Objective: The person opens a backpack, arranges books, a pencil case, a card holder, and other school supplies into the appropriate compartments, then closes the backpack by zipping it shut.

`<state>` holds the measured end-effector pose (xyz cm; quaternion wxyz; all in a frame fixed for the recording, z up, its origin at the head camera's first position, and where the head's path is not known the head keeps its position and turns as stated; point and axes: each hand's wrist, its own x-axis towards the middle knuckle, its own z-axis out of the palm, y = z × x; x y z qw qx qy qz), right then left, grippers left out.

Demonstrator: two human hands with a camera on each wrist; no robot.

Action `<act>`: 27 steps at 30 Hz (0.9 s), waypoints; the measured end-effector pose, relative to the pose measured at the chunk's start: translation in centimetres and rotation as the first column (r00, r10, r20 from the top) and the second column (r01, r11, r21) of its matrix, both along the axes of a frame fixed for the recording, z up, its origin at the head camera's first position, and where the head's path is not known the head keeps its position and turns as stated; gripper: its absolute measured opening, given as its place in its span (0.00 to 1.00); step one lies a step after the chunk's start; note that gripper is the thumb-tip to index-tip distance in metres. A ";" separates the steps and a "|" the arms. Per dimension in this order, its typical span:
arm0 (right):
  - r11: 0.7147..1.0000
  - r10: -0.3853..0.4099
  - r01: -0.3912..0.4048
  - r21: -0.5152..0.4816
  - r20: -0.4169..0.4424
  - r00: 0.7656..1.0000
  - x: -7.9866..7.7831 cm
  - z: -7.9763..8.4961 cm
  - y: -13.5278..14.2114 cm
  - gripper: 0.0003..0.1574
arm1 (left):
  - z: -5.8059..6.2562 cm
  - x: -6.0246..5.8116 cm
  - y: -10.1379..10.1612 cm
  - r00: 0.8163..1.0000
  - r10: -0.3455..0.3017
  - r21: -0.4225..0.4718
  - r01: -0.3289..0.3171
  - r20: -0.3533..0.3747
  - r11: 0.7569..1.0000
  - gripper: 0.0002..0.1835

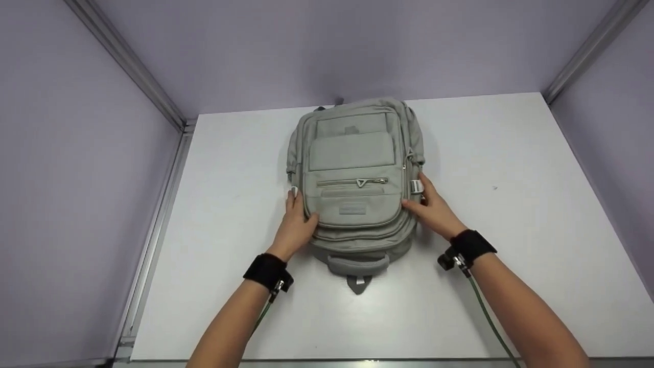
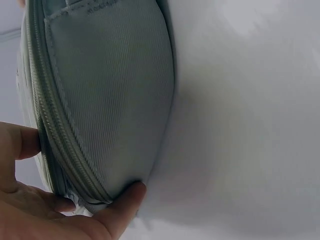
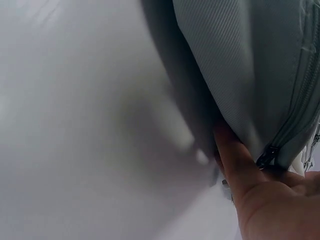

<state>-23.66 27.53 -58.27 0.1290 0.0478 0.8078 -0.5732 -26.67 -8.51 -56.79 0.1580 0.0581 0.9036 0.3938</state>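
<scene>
A grey-green backpack (image 1: 352, 153) lies front side up on the white table, its top handle (image 1: 357, 264) toward me. My left hand (image 1: 297, 225) grips its left side, thumb on the front edge and fingers along the side. On the opposite side my right hand (image 1: 438, 210) holds the backpack, thumb on the front and a finger beside a white tag (image 1: 417, 186). In the left wrist view, fingers press the zipped side panel (image 2: 110, 95). The right wrist view shows fingertips tucked by the lower edge, near a dark zipper pull (image 3: 268, 156); their ends are partly hidden.
The white table (image 1: 230, 168) spreads around the backpack. Pale purple walls (image 1: 332, 46) with metal edge rails stand behind and at both sides. A tiny scrap (image 1: 494, 187) lies at right. Green cables (image 1: 490, 319) run from the black wrist bands.
</scene>
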 end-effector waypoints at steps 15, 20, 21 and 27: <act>1.000 -0.003 0.003 0.005 0.009 1.000 -3.2 0.5 -1.4 0.63 | -0.7 -3.8 -1.5 1.000 -0.016 -0.050 0.016 0.001 0.999 0.43; 0.992 0.063 -0.060 0.107 -0.024 0.998 -2.3 0.2 0.2 0.63 | -0.9 -3.9 -2.8 0.994 -0.078 -0.155 0.066 -0.073 0.986 0.44; 0.986 0.079 -0.072 0.150 -0.038 0.996 -2.0 0.1 0.8 0.63 | -0.8 -3.9 -3.2 0.991 -0.092 -0.183 0.074 -0.094 0.980 0.44; 0.852 0.180 -0.101 0.514 -0.106 0.978 -0.2 0.5 4.4 0.57 | -0.6 -4.0 -7.3 0.959 -0.175 -0.418 0.068 -0.224 0.906 0.43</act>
